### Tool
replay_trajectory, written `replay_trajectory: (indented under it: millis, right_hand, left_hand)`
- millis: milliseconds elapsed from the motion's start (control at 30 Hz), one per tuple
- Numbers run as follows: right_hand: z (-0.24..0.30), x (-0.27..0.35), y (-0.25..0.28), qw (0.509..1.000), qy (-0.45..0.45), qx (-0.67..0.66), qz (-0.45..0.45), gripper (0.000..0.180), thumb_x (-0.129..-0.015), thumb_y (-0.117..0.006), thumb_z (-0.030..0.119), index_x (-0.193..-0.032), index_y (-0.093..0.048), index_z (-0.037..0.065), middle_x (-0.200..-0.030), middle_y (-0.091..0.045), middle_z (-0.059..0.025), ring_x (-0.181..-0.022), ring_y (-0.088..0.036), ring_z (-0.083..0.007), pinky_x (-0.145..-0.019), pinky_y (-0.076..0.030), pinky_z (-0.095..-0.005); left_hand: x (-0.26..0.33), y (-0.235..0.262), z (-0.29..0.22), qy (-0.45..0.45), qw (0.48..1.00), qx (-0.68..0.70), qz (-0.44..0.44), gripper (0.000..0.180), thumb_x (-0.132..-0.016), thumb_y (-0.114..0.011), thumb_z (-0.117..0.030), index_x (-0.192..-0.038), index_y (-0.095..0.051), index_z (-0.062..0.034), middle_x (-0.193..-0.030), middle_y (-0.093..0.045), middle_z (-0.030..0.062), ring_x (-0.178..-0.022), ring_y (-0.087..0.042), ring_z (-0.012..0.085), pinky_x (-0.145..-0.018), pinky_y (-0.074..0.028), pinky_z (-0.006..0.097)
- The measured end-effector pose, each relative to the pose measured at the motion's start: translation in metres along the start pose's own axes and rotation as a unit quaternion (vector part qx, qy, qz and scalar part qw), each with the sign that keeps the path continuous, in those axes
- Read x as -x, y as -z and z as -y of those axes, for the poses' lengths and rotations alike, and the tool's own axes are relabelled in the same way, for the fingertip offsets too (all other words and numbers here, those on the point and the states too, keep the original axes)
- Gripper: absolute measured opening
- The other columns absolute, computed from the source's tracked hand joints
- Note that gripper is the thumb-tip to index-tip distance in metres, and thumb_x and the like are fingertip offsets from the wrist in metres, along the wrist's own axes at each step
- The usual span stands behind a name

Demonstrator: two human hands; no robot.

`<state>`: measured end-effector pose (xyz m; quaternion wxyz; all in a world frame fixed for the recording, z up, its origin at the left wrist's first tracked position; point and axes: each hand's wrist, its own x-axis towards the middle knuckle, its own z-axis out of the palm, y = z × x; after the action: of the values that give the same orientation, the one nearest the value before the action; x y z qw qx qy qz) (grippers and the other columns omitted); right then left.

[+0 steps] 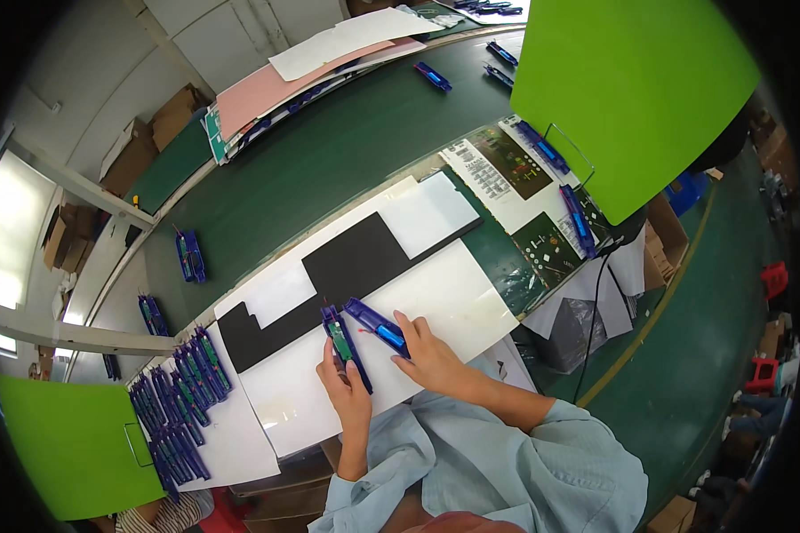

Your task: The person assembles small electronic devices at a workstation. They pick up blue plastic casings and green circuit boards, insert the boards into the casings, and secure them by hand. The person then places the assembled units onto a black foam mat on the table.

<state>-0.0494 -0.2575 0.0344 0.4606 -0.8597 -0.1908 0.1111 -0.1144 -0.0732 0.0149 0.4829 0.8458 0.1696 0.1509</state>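
Note:
My left hand (348, 393) is closed around a blue plastic casing with a green circuit board (340, 340), held tilted over the white work surface. A second blue casing, with a light blue cylindrical cell (378, 325), is gripped between the fingers and thumb of my right hand (436, 362). The upper ends of the two casings are close together. A short red wire shows between them. Just beyond both hands lies a black sheet (356, 258) with white rectangular areas.
Rows of blue casings with boards (187, 382) lie at the left. More casings (576, 222) rest on printed sheets at the right. A dark green conveyor belt (329, 147) carries scattered casings. Bright green panels (627, 98) stand at both sides. Stacked cardboard sheets (293, 89) lie behind.

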Motion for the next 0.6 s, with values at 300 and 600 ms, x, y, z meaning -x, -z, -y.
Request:
replay_trajectory:
  millis: [300, 600]
  right_hand:
    - [0.003, -0.007, 0.001, 0.975, 0.067, 0.142, 0.159, 0.083, -0.092, -0.076, 0.053, -0.142, -0.048, -0.007, -0.1, -0.069, -0.0258, -0.083, -0.074, -0.041, -0.068, -0.06, -0.0505]
    - [-0.078, -0.236, 0.062, 0.925, 0.101, 0.323, -0.173, 0.024, -0.086, -0.074, 0.015, -0.103, -0.075, -0.002, -0.112, -0.07, -0.0205, -0.107, -0.068, -0.0356, -0.083, -0.061, -0.0438]
  left_hand:
    - [0.001, 0.011, 0.018, -0.123, 0.979, -0.137, 0.081, 0.06, -0.099, -0.065, -0.003, -0.156, -0.044, 0.0019, -0.136, -0.05, 0.0255, -0.106, -0.059, 0.0348, -0.091, -0.051, 0.043]
    - [-0.163, -0.036, -0.073, -0.329, 0.885, -0.201, 0.261, 0.042, -0.106, -0.064, -0.02, -0.141, -0.059, 0.0018, -0.144, -0.06, 0.024, -0.134, -0.055, 0.0436, -0.114, -0.042, 0.049]
